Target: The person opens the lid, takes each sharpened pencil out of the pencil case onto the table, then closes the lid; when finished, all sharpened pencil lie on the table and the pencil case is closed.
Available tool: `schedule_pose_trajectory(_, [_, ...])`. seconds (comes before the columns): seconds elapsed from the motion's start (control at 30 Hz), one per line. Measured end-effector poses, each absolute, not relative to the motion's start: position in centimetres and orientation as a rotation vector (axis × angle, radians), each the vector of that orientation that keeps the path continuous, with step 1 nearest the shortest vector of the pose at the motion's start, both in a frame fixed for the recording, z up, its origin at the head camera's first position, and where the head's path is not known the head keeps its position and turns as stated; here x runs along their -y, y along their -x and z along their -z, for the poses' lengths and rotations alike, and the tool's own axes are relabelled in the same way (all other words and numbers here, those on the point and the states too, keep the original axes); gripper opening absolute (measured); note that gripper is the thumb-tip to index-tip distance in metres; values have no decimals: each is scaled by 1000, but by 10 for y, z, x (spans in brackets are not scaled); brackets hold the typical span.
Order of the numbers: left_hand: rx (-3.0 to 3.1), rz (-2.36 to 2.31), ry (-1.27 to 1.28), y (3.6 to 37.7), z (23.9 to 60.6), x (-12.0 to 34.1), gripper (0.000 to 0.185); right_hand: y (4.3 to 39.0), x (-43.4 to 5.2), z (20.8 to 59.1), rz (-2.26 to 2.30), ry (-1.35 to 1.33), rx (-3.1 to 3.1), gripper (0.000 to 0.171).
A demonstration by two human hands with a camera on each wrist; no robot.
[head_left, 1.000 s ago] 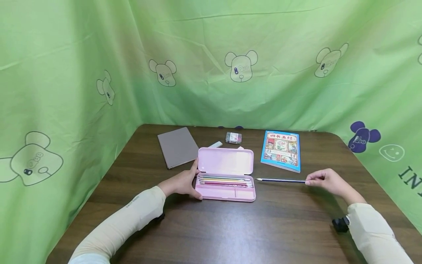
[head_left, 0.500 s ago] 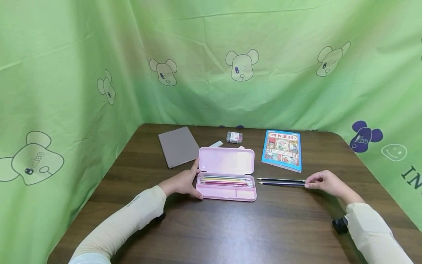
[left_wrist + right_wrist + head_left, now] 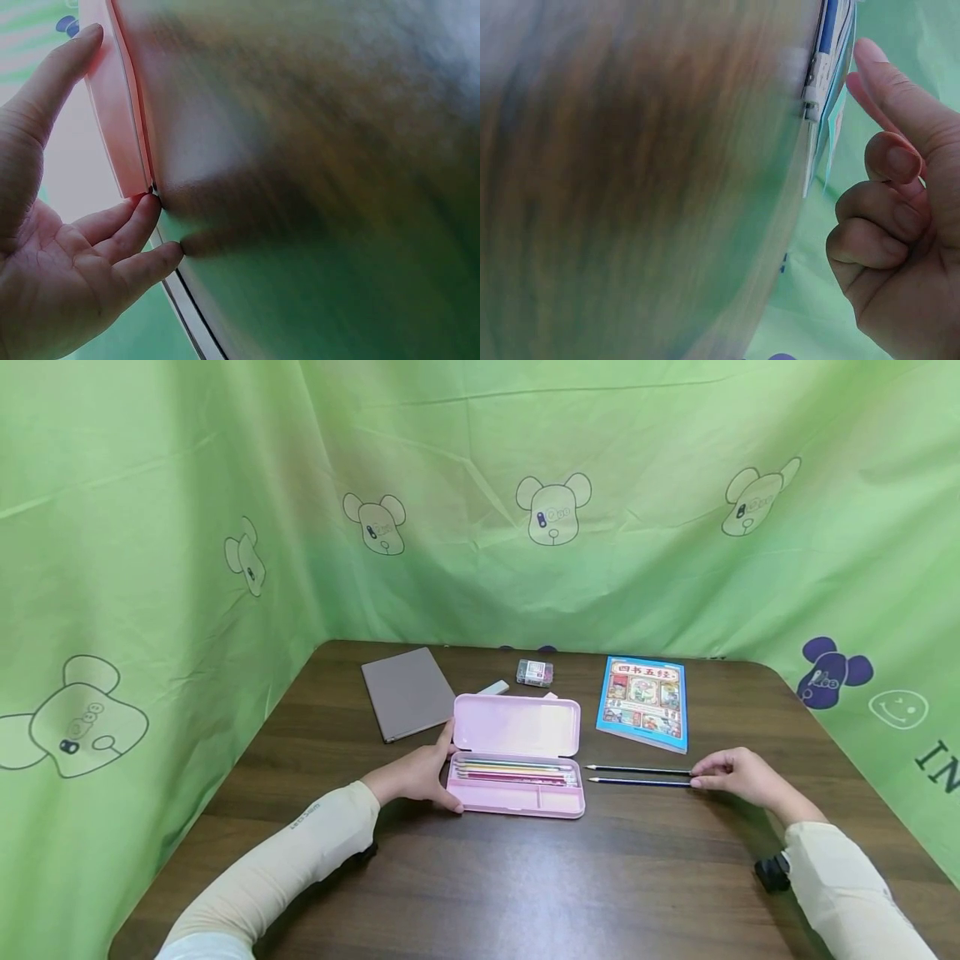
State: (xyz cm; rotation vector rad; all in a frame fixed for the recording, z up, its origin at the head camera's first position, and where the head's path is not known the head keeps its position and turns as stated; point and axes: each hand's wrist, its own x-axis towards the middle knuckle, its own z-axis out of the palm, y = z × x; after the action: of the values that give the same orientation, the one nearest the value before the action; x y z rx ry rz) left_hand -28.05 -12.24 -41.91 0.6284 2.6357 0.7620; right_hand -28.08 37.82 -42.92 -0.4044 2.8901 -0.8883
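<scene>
A pink pencil case (image 3: 498, 797) lies with its lid (image 3: 517, 725) raised and several pencils (image 3: 513, 771) inside. My left hand (image 3: 416, 773) holds its left end, thumb at the front edge and fingers at the hinge side; in the left wrist view, the thumb presses the case's side (image 3: 116, 112). To the right, two dark pencils (image 3: 637, 782) lie side by side on the table, a small gap between them, points toward the case. My right hand (image 3: 738, 777) is at their eraser ends. In the right wrist view, its thumb and index stand apart from the eraser ends (image 3: 811, 109), other fingers curled.
Behind the case lie a grey notebook (image 3: 408, 695), a white eraser-like block (image 3: 493, 688) and a small clear box (image 3: 535, 673). A blue illustrated book (image 3: 643, 702) lies behind the pencils. Green printed cloth (image 3: 450, 585) hangs along the back and sides of the brown table (image 3: 510, 885).
One second ago only one pencil line showed at my right hand; now two pencils lie spread apart. The right hand has shifted slightly off their ends. The left hand keeps its hold.
</scene>
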Motion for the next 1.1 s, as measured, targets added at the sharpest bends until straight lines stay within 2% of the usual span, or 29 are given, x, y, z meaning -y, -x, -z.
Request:
schedule_pose_trajectory(0.7, [-2648, -759, -650, 282, 422, 123, 137, 292, -338, 413, 951, 481, -2798, 29])
schedule_pose_trajectory(1.1, [-2637, -778, -684, 282, 422, 123, 137, 304, -310, 412, 933, 637, -2757, 31])
